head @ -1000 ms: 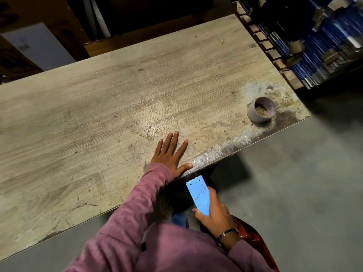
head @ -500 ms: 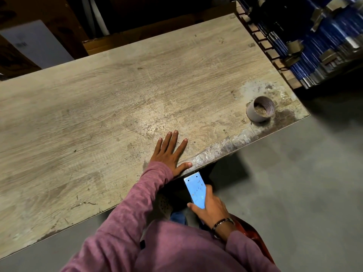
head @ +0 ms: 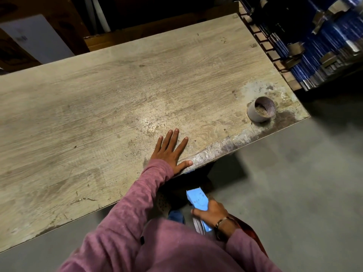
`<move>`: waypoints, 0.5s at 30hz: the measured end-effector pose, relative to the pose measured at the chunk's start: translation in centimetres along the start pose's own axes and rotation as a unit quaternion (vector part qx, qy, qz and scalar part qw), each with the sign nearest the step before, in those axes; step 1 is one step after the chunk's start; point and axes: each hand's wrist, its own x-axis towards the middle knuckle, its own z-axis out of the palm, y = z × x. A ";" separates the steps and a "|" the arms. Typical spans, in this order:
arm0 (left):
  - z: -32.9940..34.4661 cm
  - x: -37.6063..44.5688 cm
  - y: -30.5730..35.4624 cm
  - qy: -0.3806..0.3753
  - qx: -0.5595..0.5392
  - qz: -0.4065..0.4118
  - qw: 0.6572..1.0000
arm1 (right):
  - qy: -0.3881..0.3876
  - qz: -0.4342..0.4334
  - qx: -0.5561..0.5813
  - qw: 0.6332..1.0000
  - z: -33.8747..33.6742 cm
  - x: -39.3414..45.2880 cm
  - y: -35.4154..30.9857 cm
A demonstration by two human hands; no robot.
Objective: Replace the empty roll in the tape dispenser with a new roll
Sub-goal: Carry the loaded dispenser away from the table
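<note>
My right hand (head: 213,213) grips a light blue tape dispenser (head: 197,201) below the table's near edge, close to my body; its lower part is hidden by my hand and sleeve. My left hand (head: 170,152) lies flat on the worn wooden table (head: 98,114), fingers spread, thumb at the near edge, holding nothing. An empty grey cardboard tape core (head: 261,109) stands on its end at the table's right corner, well to the right of my left hand.
Old clear tape residue (head: 222,149) coats the table's near edge. Stacks of blue items with taped ends (head: 324,46) fill a rack beyond the right end. A white box (head: 37,42) stands at the far left. Grey concrete floor (head: 294,193) lies to the right.
My right hand has pulled the blue dispenser down and back toward my body, away from the table edge. My left hand has stayed flat on the table.
</note>
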 end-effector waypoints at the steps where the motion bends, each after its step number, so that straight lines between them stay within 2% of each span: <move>1: -0.1 0.0 0.0 -0.006 -0.001 0.001 1.000 | 0.012 -0.003 0.029 0.999 -0.4 0.2 0.0; 6: -2.3 0.0 -0.5 -0.046 -0.059 0.011 0.997 | -0.018 -0.038 0.234 0.971 -3.5 -0.5 -0.9; 8: -3.4 -0.6 -0.9 -0.023 -0.091 -0.001 0.996 | -0.033 -0.052 0.316 0.947 -4.5 -0.8 -0.6; 10: -3.8 -2.0 -1.3 0.046 -0.149 -0.032 0.987 | -0.068 -0.076 0.386 0.917 -5.6 -1.2 -0.4; 12: -3.8 -3.8 -1.3 0.106 -0.222 -0.055 0.968 | -0.142 -0.076 0.457 0.875 -6.5 -1.5 -0.2; 13: -3.7 -4.6 -1.1 0.110 -0.270 -0.066 0.954 | -0.183 -0.072 0.485 0.852 -7.0 -1.7 -0.3; 14: -3.7 -5.2 -0.6 0.091 -0.350 -0.087 0.928 | -0.221 -0.071 0.505 0.831 -7.3 -1.9 -0.4; 15: -4.1 -5.8 0.1 0.049 -0.463 -0.118 0.877 | -0.249 -0.071 0.517 0.816 -7.5 -1.9 -0.6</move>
